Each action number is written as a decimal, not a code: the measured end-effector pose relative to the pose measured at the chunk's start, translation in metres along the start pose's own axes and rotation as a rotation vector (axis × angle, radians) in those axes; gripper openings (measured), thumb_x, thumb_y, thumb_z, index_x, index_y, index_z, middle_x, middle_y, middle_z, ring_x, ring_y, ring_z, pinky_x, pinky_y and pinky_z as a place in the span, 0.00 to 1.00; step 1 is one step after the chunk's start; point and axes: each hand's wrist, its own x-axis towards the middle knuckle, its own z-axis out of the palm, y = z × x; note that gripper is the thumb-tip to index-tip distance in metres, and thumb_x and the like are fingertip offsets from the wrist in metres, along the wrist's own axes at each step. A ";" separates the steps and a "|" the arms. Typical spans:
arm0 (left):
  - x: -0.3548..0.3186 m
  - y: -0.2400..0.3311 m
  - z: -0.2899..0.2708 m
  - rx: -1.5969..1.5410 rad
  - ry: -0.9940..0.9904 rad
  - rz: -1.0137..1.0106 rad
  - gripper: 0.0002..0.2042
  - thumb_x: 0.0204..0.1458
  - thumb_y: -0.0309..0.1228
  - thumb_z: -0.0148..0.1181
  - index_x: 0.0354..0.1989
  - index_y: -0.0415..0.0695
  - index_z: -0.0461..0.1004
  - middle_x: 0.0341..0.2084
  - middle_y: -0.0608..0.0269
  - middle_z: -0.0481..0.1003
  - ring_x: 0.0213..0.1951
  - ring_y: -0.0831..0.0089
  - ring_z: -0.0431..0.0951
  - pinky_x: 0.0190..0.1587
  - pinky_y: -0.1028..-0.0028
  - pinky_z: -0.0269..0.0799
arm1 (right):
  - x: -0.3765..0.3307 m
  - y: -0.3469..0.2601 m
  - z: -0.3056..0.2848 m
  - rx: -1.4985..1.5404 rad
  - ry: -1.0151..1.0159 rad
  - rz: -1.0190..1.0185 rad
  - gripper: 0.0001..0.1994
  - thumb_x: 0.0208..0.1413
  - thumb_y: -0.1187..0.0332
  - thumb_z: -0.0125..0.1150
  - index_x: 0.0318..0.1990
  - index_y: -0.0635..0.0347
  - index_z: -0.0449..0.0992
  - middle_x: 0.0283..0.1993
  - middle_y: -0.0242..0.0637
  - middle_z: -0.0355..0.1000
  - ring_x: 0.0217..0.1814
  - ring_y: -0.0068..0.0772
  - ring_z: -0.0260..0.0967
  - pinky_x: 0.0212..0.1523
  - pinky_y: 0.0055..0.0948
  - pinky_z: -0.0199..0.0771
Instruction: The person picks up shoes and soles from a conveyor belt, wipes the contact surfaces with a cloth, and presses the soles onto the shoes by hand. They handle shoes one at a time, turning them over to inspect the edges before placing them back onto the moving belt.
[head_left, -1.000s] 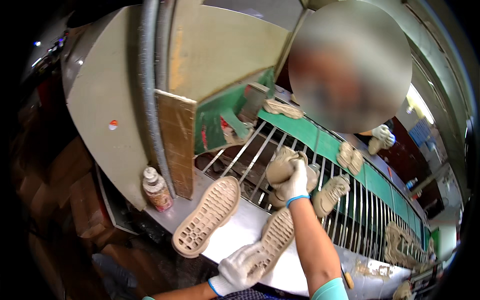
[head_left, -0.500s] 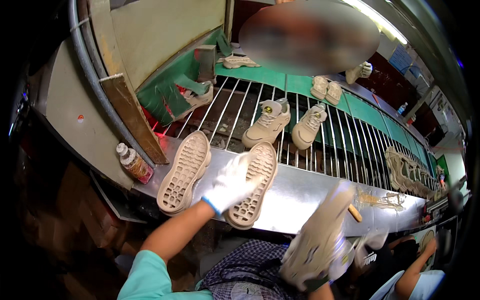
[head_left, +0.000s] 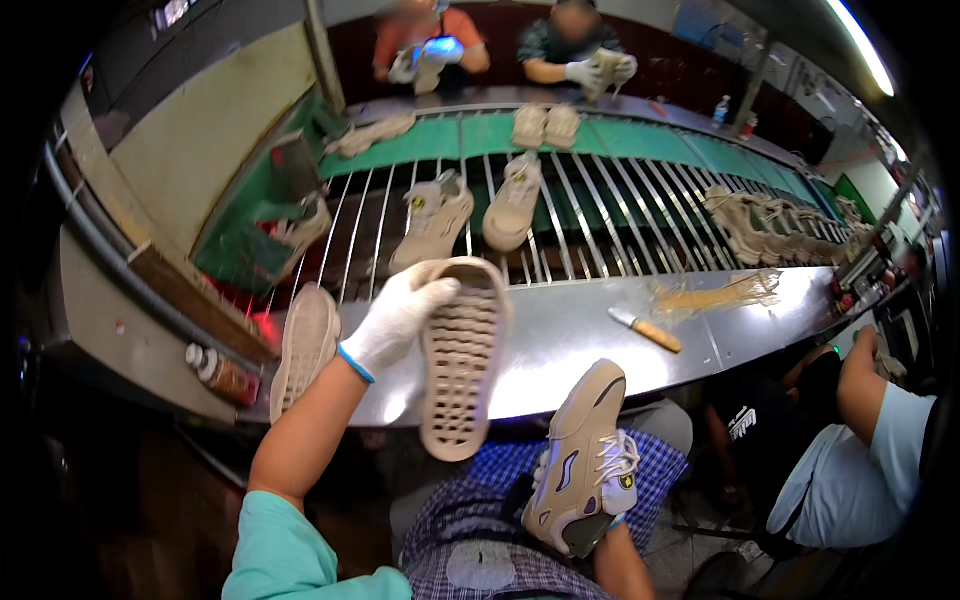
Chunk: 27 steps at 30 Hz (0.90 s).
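My left hand, in a white glove, is closed on the upper end of a beige shoe sole. The sole stands tilted up at the bench's front edge, its grid of hollows facing me. Over my lap, a beige sneaker upper with white laces points toe away from me. My right hand grips it, mostly hidden behind it; only a bit of glove and the forearm show. Left of my left forearm, a second sole lies on the metal bench.
A wooden-handled knife lies on the steel bench edge. Beyond, two sneakers rest on the metal bars, with more shoes at right. A bottle stands at left. Two people work across the conveyor; another person sits at right.
My left hand has lifted the sole off the bench and tilted it up. The sneaker upper in my right hand has turned toe away and stands steadier. The view has shifted.
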 end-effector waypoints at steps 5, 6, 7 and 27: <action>-0.070 -0.014 0.071 0.156 -0.145 0.292 0.38 0.64 0.20 0.56 0.81 0.37 0.46 0.71 0.44 0.66 0.72 0.58 0.68 0.75 0.62 0.64 | -0.019 0.004 0.000 -0.204 0.273 -0.033 0.38 0.71 0.36 0.51 0.74 0.59 0.67 0.71 0.50 0.71 0.68 0.49 0.73 0.67 0.51 0.79; -0.088 -0.021 0.076 0.243 -0.127 0.369 0.39 0.62 0.16 0.53 0.82 0.39 0.45 0.70 0.43 0.68 0.71 0.57 0.70 0.76 0.62 0.63 | -0.018 0.010 0.011 -0.277 0.276 0.037 0.37 0.72 0.38 0.52 0.73 0.59 0.68 0.71 0.50 0.71 0.69 0.48 0.73 0.67 0.51 0.79; -0.099 -0.028 0.081 0.307 -0.117 0.291 0.38 0.60 0.12 0.50 0.81 0.38 0.48 0.70 0.44 0.69 0.73 0.56 0.69 0.76 0.62 0.63 | -0.019 0.014 0.003 -0.248 0.243 0.089 0.35 0.72 0.39 0.53 0.73 0.59 0.68 0.72 0.49 0.71 0.69 0.47 0.73 0.68 0.51 0.79; -0.111 -0.063 0.076 0.276 -0.298 0.171 0.43 0.46 0.46 0.81 0.70 0.42 0.71 0.66 0.52 0.73 0.72 0.54 0.68 0.74 0.55 0.65 | -0.018 0.036 -0.040 -0.268 0.065 0.141 0.31 0.75 0.56 0.58 0.75 0.69 0.62 0.71 0.48 0.71 0.67 0.39 0.76 0.67 0.40 0.81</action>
